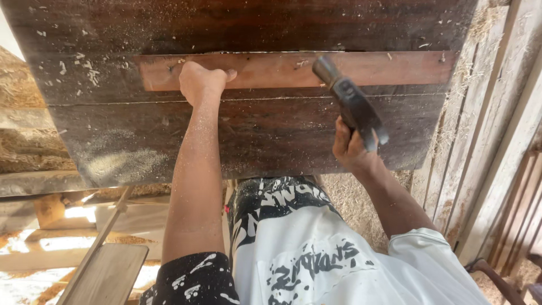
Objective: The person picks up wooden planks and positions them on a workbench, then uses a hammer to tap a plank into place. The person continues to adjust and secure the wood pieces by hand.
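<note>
Both arms outstretched, fingers (195,76) clenched

I see no packages, labels, signs or screens anywhere in the frame. Only lettering is a black graphic print on the white shirt (316,254) at bottom centre, plus white splatter print on the black sleeve (192,279) at lower left. That's clothing, not a label.
</note>
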